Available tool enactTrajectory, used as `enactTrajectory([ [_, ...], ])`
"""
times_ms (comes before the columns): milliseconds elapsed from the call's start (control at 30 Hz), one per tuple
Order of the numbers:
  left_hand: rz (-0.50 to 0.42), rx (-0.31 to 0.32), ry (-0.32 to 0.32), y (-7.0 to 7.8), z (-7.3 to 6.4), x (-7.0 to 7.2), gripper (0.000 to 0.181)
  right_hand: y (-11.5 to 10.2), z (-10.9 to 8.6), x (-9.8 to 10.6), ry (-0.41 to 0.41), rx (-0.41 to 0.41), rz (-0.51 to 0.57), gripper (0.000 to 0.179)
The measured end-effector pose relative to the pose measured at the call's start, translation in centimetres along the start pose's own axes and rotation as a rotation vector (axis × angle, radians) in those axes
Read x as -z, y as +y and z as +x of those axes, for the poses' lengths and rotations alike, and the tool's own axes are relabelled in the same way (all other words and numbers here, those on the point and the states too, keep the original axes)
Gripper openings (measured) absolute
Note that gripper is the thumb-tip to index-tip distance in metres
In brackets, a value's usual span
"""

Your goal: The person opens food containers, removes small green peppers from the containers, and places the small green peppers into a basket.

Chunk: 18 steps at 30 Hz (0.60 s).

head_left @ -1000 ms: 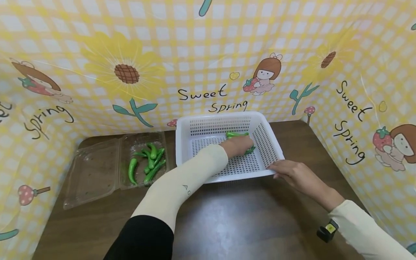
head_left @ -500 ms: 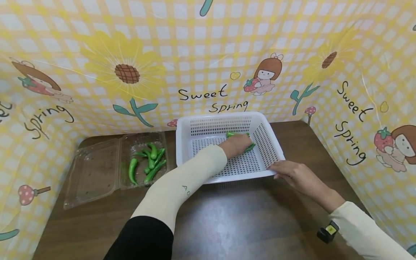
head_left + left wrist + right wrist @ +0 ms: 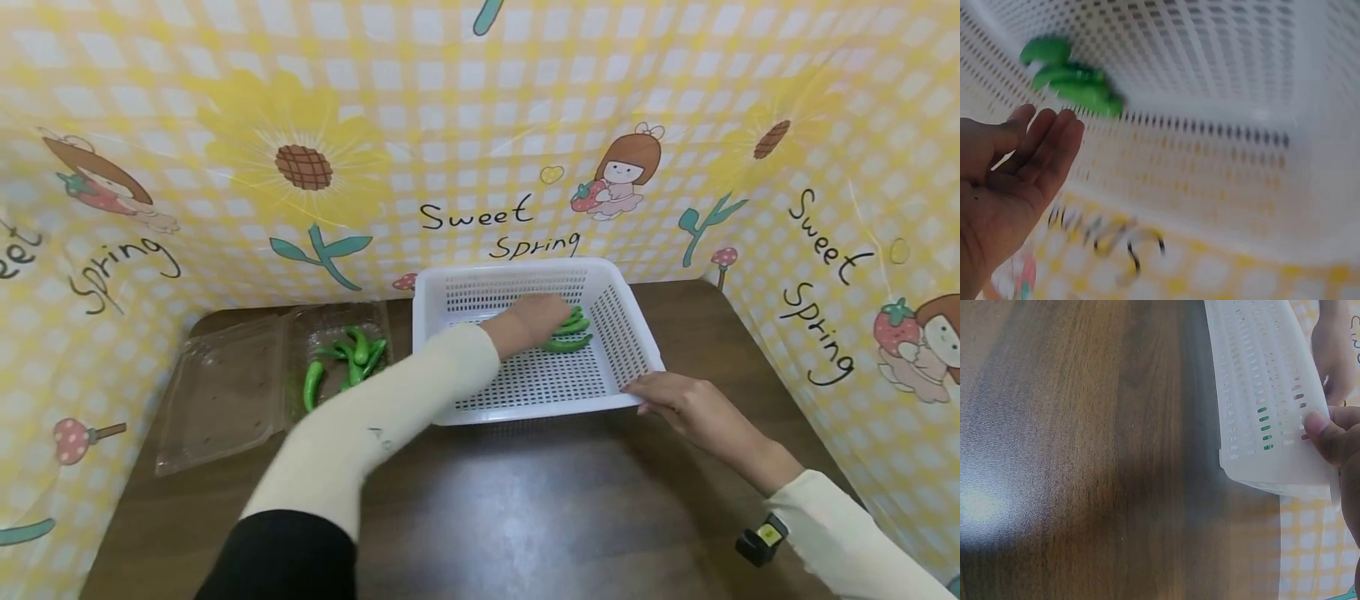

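A white perforated plastic basket (image 3: pixel 540 413) stands at the back of the table. Inside it, near the right end, lie several green chili peppers (image 3: pixel 567 342), which show as a small bunch of peppers (image 3: pixel 1079 87) in the left wrist view. My left hand (image 3: pixel 529 323) is over the basket beside these peppers and partly hides them. In the left wrist view that hand (image 3: pixel 1019 169) has loosely extended fingers and holds nothing. My right hand (image 3: pixel 693 410) grips the basket's near right corner, the thumb lying on the outer wall in the right wrist view.
Left of the basket, a clear plastic clamshell box (image 3: pixel 288 367) lies with its lid (image 3: pixel 225 392) spread flat. Several green chili peppers (image 3: pixel 352 354) rest in it, partly behind my left forearm. A yellow checked cloth (image 3: pixel 450 125) walls the back and sides of the wooden table (image 3: pixel 510 517).
My left hand has released the peppers in the basket and drawn up and to the left, uncovering them. The right hand keeps its grip on the corner. The head view has shifted slightly.
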<state>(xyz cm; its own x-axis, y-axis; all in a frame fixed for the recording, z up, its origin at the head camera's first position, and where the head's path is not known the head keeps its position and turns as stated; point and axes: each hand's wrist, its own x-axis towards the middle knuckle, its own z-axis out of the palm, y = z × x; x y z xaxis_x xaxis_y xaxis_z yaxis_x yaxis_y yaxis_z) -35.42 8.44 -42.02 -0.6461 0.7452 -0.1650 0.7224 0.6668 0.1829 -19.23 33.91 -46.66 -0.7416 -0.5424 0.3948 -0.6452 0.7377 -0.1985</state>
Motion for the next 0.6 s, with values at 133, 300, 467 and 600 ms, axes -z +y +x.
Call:
enactTrajectory([
  [133,0.040,-0.014,0.095,-3.2,-4.5,2.9,0.019,0.0,0.0,0.0,0.011,0.001,-0.014,0.039],
  [300,0.091,0.095,0.225,-9.3,-11.3,5.0,0.029,0.0,0.0,0.0,0.033,0.007,-0.012,0.040],
  [467,0.043,0.212,0.269,-14.9,-18.0,2.9,0.020,-0.2,-0.1,0.1,0.059,0.025,-0.004,0.042],
  [600,0.001,0.273,0.199,-18.1,-22.1,0.2,0.020,-0.1,0.2,0.0,0.067,0.045,0.009,0.045],
])
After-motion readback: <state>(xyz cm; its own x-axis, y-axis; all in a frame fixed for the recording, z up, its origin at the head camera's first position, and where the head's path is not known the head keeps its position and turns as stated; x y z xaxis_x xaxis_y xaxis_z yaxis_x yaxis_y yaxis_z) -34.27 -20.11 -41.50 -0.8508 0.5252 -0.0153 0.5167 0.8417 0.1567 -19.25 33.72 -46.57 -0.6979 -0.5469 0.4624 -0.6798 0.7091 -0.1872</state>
